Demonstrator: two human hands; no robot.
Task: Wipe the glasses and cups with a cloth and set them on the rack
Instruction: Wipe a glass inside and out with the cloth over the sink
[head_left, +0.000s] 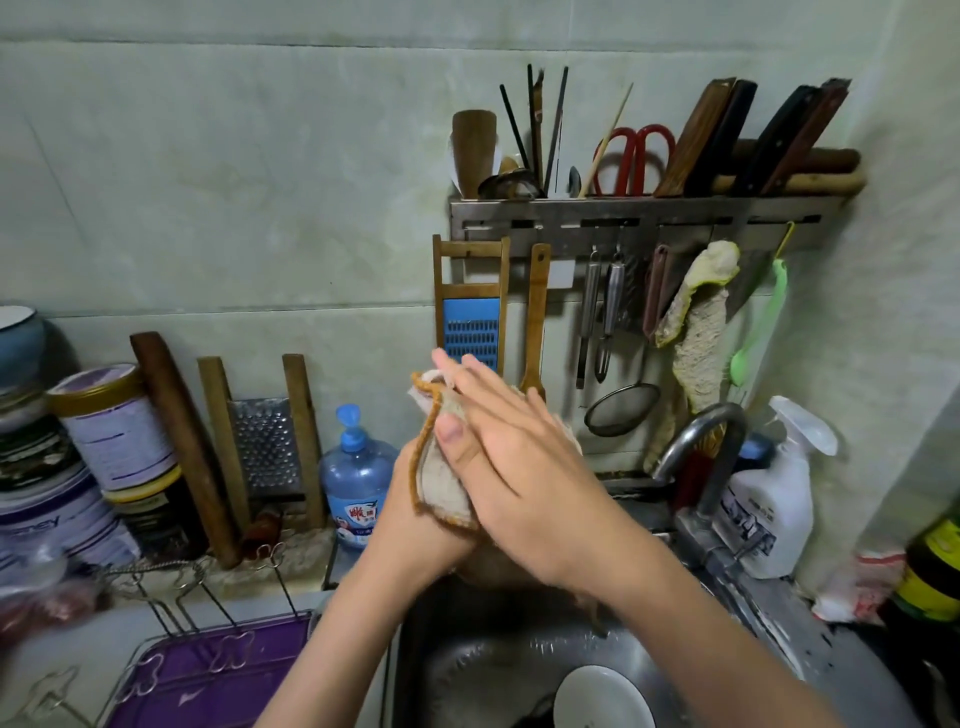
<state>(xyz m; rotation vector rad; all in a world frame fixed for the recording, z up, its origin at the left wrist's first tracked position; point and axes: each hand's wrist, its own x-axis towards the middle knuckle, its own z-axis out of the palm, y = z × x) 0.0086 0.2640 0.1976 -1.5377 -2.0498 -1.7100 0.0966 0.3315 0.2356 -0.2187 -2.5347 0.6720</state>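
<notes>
Over the sink, the left hand gripped a brown-edged cloth; the right hand, fingers straight, pressed flat against it.

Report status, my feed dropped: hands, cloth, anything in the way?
Left hand grips cloth; right hand flat on it, over sink. Cup inside cloth: cannot tell. White dish in sink below; rack lower left.

Both hands meet above the sink: the left hand underneath, the cloth between, the right hand laid on top. A dish lies in the sink. The faucet stands at the sink's right, with a spray bottle behind it. Left of the sink, the wire rack sits over a tray. Behind them, a grater and a rolling pin lean on the wall.
</notes>
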